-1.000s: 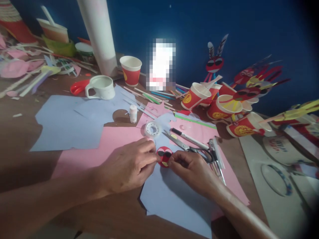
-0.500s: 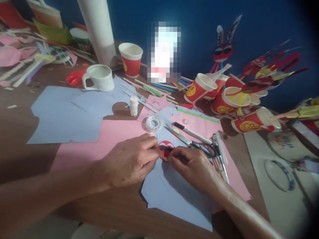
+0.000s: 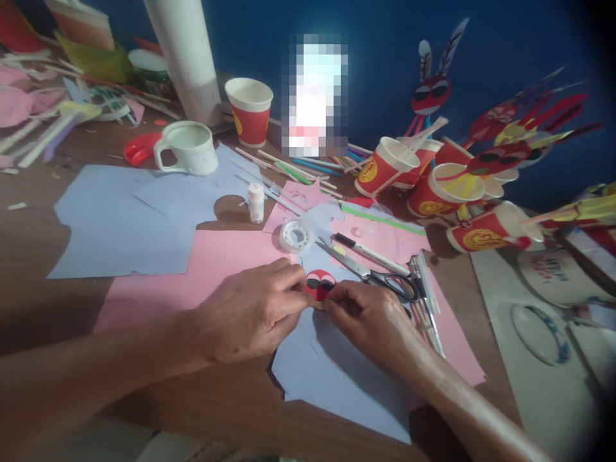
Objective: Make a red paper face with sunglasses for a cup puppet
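Between my two hands is a small round red paper face (image 3: 321,283) with black-and-pink eyes and a pale strip at its lower edge. My left hand (image 3: 262,307) pinches the face's lower left edge, fingers bent together. On the opposite side my right hand (image 3: 368,314) pinches near the lower right edge with thumb and forefinger. Under both lies a blue paper sheet (image 3: 332,385). Just beyond the hands are a roll of clear tape (image 3: 295,237), a pair of scissors (image 3: 356,269) and a black-capped marker (image 3: 370,255). What exactly each fingertip presses is partly hidden.
A white mug (image 3: 188,149), a red paper cup (image 3: 249,112) and a small white bottle (image 3: 256,203) stand farther back. Several red cups (image 3: 445,192) with paper figures crowd the right. Pink paper (image 3: 154,282) and another blue sheet (image 3: 122,224) cover the table's left. Thin sticks (image 3: 298,168) lie behind.
My hands stay at the red paper face, with only slight finger movement. The pale strip at its lower edge sits a little differently. The view has shifted slightly.
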`<state>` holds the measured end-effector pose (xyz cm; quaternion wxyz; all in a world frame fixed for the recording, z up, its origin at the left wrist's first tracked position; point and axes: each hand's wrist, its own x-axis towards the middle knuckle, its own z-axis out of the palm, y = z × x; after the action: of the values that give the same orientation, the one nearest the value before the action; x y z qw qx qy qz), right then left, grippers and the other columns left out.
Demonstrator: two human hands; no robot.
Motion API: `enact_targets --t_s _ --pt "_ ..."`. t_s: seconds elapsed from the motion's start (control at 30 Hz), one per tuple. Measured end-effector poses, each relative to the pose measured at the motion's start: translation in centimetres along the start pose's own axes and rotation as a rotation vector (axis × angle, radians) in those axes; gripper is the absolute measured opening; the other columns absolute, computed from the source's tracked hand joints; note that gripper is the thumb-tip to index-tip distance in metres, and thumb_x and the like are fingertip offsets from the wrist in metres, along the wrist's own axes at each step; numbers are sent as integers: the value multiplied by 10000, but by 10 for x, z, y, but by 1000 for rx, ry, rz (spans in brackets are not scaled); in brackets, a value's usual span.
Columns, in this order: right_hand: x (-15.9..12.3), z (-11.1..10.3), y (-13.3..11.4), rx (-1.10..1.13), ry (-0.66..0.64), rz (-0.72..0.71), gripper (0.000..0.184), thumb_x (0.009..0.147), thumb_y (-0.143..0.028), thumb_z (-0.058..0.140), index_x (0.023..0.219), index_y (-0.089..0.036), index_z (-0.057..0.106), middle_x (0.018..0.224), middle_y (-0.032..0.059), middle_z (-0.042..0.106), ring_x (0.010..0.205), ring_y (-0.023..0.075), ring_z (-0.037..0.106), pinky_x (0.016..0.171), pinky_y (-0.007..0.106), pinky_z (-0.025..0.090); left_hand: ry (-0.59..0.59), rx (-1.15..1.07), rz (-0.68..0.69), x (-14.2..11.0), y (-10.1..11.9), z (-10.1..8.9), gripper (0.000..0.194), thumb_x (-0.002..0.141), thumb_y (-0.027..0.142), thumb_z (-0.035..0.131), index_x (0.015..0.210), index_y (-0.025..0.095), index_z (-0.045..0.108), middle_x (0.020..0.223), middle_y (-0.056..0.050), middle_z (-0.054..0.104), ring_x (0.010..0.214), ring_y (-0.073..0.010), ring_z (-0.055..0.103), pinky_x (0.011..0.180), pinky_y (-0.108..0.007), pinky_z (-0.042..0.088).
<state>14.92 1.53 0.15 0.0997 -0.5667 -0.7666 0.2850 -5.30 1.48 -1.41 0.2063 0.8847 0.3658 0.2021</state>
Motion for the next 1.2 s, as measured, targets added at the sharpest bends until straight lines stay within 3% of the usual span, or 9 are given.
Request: enact_targets --t_s 1.2 --pt "-1 5 -1 -21 40 -1 118 775 -184 538 679 -191 606 546 -22 611 468 106 506 477 219 304 -76 58 67 1 0 -1 274 831 76 458 992 207 637 866 -39 518 763 -165 461 593 -278 383"
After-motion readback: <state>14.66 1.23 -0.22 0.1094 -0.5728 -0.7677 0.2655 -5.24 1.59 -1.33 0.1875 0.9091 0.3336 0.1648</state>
